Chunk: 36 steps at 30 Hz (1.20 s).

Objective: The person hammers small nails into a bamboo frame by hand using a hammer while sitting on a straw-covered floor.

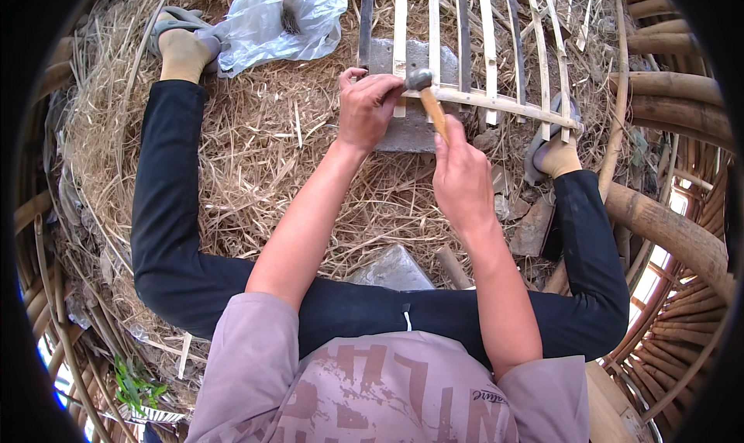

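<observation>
My right hand is closed around the wooden handle of a hammer. The metal head rests over or just above the left end of a pale bamboo crosspiece. Close beside that head, my left hand has its thumb and fingers pinched together at the crosspiece's end; what lies between the fingertips is too small to make out. Several long bamboo slats, some pale and some dark, run away from me and cross the crosspiece. Under them lies a grey stone block.
Dry straw and bamboo shavings cover the ground. A clear plastic bag lies far left, near my left foot. My right foot is by the crosspiece's right end. Bamboo poles line the right side. A grey block lies between my legs.
</observation>
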{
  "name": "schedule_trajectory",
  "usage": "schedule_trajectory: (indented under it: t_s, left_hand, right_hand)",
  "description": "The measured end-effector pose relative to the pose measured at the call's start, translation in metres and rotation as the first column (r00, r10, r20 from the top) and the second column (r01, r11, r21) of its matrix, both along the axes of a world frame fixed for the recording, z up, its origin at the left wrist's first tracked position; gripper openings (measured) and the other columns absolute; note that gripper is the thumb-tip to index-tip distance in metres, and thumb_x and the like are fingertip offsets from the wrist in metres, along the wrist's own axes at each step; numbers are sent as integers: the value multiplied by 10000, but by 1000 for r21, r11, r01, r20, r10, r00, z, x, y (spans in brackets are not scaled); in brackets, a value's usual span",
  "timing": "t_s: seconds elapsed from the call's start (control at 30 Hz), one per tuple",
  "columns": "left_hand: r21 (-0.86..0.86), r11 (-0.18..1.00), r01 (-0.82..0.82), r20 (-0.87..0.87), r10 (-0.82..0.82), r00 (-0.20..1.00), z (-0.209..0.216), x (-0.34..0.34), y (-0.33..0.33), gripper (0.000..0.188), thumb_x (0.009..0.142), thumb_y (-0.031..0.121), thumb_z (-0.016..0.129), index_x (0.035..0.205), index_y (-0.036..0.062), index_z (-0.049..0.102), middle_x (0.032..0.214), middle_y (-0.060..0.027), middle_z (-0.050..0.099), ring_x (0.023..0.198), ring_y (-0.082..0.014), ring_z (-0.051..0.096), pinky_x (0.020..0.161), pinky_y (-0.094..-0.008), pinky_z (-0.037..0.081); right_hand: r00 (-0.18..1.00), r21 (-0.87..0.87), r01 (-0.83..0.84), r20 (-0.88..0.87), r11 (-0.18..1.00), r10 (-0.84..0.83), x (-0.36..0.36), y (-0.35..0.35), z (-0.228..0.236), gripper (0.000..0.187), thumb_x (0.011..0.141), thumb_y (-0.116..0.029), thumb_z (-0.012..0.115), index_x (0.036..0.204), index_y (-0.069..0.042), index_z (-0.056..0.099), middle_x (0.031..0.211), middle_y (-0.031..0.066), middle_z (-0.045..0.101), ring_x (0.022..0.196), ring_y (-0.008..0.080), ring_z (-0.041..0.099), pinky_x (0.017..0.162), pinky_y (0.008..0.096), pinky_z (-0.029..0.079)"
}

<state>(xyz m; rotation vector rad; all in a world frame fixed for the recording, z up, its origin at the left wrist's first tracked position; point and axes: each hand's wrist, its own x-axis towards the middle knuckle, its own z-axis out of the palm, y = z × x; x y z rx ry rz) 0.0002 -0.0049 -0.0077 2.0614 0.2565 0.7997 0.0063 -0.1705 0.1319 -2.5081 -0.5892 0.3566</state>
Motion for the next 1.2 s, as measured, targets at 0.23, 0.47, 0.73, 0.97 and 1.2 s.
schedule_trajectory:
  t_s: [0.23, 0.47, 0.73, 0.97, 1.2]
  left_hand:
    - [45, 999, -10, -19, 10, 1000, -1, -3, -1, 74, 905, 146, 764, 977, 139, 784, 983, -6, 798, 906, -148, 747, 974, -380, 399]
    - [36, 999, -10, -15, 10, 1000, -4, 1, 0, 61, 909, 141, 756, 964, 134, 781, 980, -11, 797, 917, -148, 742, 978, -367, 394]
    - [61, 998, -5, 0, 5, 1000, -10, -5, -2, 53, 916, 139, 755, 962, 129, 779, 986, 0, 795, 925, -145, 743, 973, -364, 405]
    - [62, 998, -1, 10, 0, 1000, -9, -3, -4, 87, 901, 89, 760, 979, 125, 767, 998, 2, 794, 941, -150, 741, 983, -355, 408]
    - [70, 998, -9, -5, 9, 1000, -8, -3, -2, 66, 907, 103, 759, 969, 124, 763, 992, -15, 793, 925, -154, 738, 969, -350, 425]
  right_hand:
    - [999, -61, -45, -26, 997, 44, -3, 0, -1, 296, 1071, -161, 497, 1327, -13, 489, 823, 257, 702, 711, 432, 724, 570, 518, 579]
    - [988, 83, 29, 147, 996, -41, 8, -5, -14, 239, 1067, -150, 499, 1286, -55, 510, 760, 223, 692, 662, 403, 721, 518, 490, 542]
    - [900, -40, 433, 67, 901, -430, 81, -22, -62, 396, 960, -335, 712, 1063, 9, 545, 717, 159, 681, 632, 358, 710, 539, 456, 540]
    - [865, -166, 501, 131, 850, -484, 96, -33, -78, 710, 836, -520, 804, 1184, 17, 497, 917, 231, 708, 839, 405, 728, 762, 485, 593]
    - [874, -149, 485, 113, 861, -473, 97, -30, -80, 756, 847, -485, 807, 1252, 50, 460, 916, 280, 699, 914, 451, 722, 824, 520, 580]
